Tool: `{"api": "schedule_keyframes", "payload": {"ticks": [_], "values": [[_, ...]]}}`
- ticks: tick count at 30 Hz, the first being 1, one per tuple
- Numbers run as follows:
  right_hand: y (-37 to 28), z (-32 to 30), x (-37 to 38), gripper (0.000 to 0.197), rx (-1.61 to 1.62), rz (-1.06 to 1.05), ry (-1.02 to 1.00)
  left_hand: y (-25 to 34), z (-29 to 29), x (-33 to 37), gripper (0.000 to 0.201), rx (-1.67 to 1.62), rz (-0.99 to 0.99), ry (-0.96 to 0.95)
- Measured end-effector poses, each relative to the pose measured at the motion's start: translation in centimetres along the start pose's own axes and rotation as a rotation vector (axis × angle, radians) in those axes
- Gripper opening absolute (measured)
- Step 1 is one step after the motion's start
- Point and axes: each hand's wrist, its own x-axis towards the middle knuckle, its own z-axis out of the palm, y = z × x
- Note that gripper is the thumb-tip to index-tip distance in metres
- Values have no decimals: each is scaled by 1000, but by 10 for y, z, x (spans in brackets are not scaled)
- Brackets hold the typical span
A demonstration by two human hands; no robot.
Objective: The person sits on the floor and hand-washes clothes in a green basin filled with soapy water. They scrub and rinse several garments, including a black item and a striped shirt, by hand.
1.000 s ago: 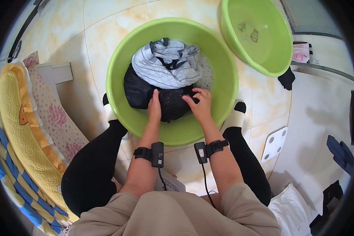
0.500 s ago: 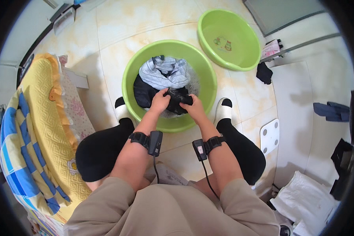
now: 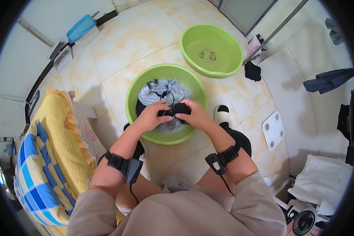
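Hands [image 3: 150, 117] [image 3: 198, 117] nr ea. other, gripping blk cloth [image 3: 181, 109].

Looking down from a person's head: the left hand [image 3: 151, 117] and right hand [image 3: 196, 116] grip a bunched black cloth [image 3: 181, 109] between them, over a round green basin [image 3: 167, 139]. In the basin, a pale grey striped garment [image 3: 151, 94] lies heaped at the far side, with foamy water [image 3: 170, 127] nearer the person. A second green basin [image 3: 226, 49] stands beyond it to the right on the tiled floor [image 3: 129, 37], near a small black cloth [image 3: 252, 71]. A white scale [image 3: 273, 129] lies at right. At left is a yellow quilted cover [image 3: 53, 114], with blue-and-cream checked fabric [image 3: 37, 177] beside it. Black strapped devices [image 3: 133, 171] circle both forearms.
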Motion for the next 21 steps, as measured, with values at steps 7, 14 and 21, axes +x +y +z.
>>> {"api": "schedule_keyframes", "payload": {"ticks": [7,14,21], "values": [[8,-14,18,39,-42,63,68,12,-26,35,20,-379,-232,-391],[33,-37,12,40,58,32,-98,34,-16,48,18,-535,-159,-143],[42,-33,2,27,133,40,-52,52,-12,42,19,-903,-556,162]]}}
